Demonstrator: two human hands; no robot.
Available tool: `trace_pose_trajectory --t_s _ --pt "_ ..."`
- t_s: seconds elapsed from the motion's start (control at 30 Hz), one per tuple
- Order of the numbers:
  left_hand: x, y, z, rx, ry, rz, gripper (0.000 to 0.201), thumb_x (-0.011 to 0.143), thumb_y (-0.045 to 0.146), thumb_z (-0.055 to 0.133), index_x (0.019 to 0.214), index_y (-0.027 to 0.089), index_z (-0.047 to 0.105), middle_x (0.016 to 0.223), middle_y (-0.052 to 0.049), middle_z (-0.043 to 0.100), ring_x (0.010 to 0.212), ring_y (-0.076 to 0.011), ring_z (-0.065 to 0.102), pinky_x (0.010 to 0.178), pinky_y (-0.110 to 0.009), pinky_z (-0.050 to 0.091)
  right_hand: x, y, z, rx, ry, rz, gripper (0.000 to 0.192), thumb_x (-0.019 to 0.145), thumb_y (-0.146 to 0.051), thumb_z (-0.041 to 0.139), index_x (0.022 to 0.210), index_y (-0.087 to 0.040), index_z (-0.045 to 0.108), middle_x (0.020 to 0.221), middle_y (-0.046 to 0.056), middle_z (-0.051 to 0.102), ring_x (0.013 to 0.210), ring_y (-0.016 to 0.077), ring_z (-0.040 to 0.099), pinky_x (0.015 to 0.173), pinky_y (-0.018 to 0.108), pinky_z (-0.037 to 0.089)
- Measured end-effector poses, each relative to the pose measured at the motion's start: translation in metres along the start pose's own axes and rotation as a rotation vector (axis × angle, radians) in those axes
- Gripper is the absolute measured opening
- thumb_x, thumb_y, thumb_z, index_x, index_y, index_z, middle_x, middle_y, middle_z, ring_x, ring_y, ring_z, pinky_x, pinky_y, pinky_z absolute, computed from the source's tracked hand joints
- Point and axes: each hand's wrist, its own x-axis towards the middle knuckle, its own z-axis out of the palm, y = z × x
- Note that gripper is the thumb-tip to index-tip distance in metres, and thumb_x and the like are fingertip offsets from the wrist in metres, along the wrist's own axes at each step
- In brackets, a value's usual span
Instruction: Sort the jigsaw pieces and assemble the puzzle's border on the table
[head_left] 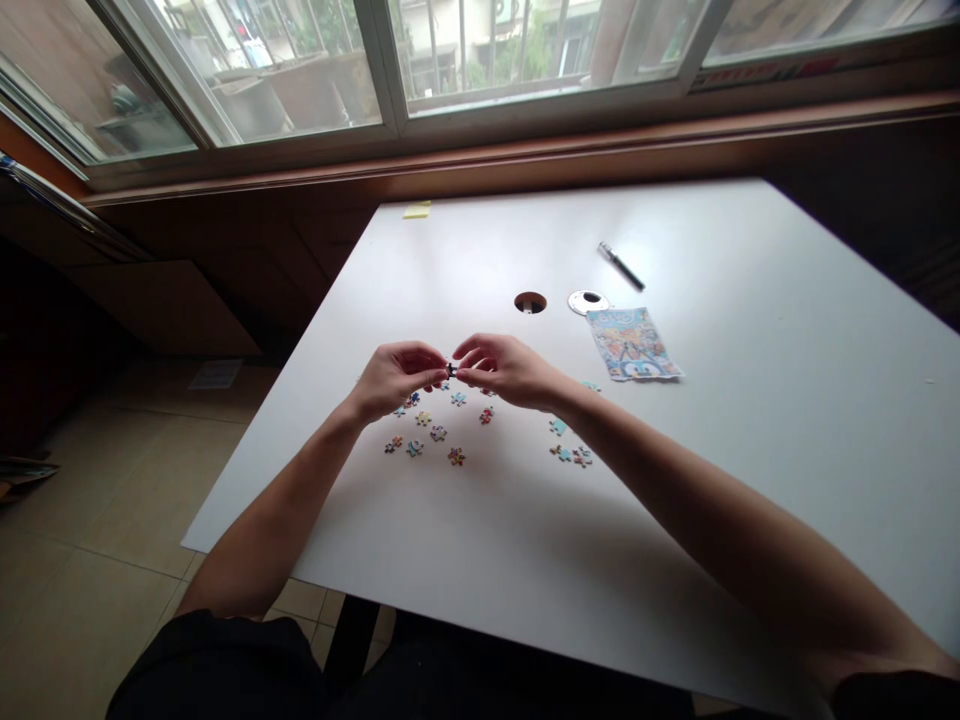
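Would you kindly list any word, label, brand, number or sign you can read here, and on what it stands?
None is legible.
Printed picture sheet: what looks like lettering at its top, too blurred to read.
Yellow sticky note: too small to tell if anything is written.
Jigsaw pieces: too small to make out any lettering.

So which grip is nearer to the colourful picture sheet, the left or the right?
Right. The right grip is left of the picture sheet in view, with a gap between them; the left grip is farther left, beyond the right one.
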Motion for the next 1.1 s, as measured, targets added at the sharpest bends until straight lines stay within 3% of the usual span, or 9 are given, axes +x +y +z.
trace_pose_trajectory --t_s 0.07,0.17,0.27,0.37,0.6,0.77,0.9,1.0,1.1 --pt "0.000 -0.001 0.000 -0.007 -0.012 -0.020 0.028 0.079 0.036 0.081 0.093 0.014 0.073 0.077 -0.006 0.072 0.069 -0.0157 0.067 0.063 -0.030 0.057 0.010 0.003 0.009 0.081 0.003 0.011 0.016 0.084 -0.028 0.070 0.093 -0.016 0.066 0.079 0.005 0.070 0.064 0.0127 0.061 0.057 0.027 0.051" --pt "0.001 -0.006 -0.007 -0.008 -0.017 -0.085 0.027 0.079 0.036 0.081 0.095 0.014 0.075 0.081 -0.008 0.074 0.073 -0.0173 0.070 0.068 -0.031 0.059 0.016 0.008 0.011 0.061 0.032 0.052 0.014 0.083 -0.027 0.069 0.089 -0.015 0.069 0.073 0.004 0.070 0.059 0.0117 0.059 0.055 0.027 0.049" --pt "0.001 -0.009 -0.020 0.002 -0.062 -0.174 0.028 0.082 0.034 0.077 0.102 0.015 0.076 0.095 -0.010 0.076 0.085 -0.0200 0.073 0.075 -0.032 0.060 0.016 0.012 0.006 -0.175 0.062 0.029 0.016 0.083 -0.025 0.065 0.092 -0.015 0.074 0.078 0.006 0.073 0.064 0.0139 0.062 0.061 0.030 0.050" --pt "0.000 -0.009 -0.026 0.080 -0.114 -0.242 0.030 0.084 0.034 0.074 0.108 0.017 0.075 0.095 -0.011 0.077 0.087 -0.0225 0.074 0.067 -0.030 0.059 0.017 0.016 0.006 -0.492 0.066 -0.079 0.018 0.084 -0.020 0.061 0.090 -0.017 0.078 0.084 0.007 0.074 0.074 0.0168 0.064 0.071 0.031 0.049" --pt "-0.001 -0.005 -0.017 0.477 -0.100 -0.029 0.016 0.079 0.030 0.078 0.093 0.022 0.079 0.084 -0.004 0.075 0.076 -0.0173 0.068 0.066 -0.029 0.054 0.018 0.021 0.015 -0.663 0.070 -0.163 0.017 0.085 -0.013 0.061 0.088 -0.015 0.078 0.097 0.013 0.067 0.082 0.0198 0.060 0.078 0.034 0.047" --pt "-0.003 0.001 -0.057 0.694 -0.015 0.087 0.016 0.087 0.034 0.069 0.093 0.022 0.078 0.098 -0.006 0.072 0.078 -0.0158 0.064 0.071 -0.029 0.051 0.006 0.015 0.006 -0.671 0.082 -0.171 0.021 0.088 -0.011 0.054 0.091 -0.017 0.074 0.093 0.010 0.066 0.082 0.0186 0.059 0.075 0.031 0.046" --pt "-0.010 0.005 -0.088 0.899 -0.206 0.027 0.020 0.079 0.042 0.076 0.087 0.023 0.077 0.093 -0.005 0.069 0.087 -0.0200 0.062 0.077 -0.030 0.048 -0.010 0.009 -0.001 -0.714 0.038 -0.166 0.020 0.089 -0.015 0.054 0.093 -0.020 0.073 0.095 0.009 0.069 0.089 0.0209 0.060 0.075 0.032 0.045" --pt "-0.012 0.004 -0.088 0.903 -0.343 -0.027 0.033 0.070 0.046 0.080 0.093 0.023 0.074 0.093 -0.005 0.068 0.085 -0.0199 0.062 0.073 -0.028 0.046 -0.022 0.003 -0.005 -0.738 0.010 -0.155 0.020 0.090 -0.017 0.054 0.094 -0.021 0.072 0.096 0.007 0.070 0.088 0.0205 0.060 0.073 0.032 0.044" --pt "-0.011 0.001 -0.079 0.870 -0.375 -0.032 0.029 0.069 0.041 0.079 0.089 0.022 0.072 0.088 -0.003 0.067 0.079 -0.0180 0.061 0.066 -0.026 0.044 -0.032 -0.003 -0.012 -0.743 0.002 -0.147 0.019 0.090 -0.018 0.054 0.094 -0.021 0.072 0.095 0.007 0.070 0.086 0.0198 0.060 0.072 0.032 0.043"
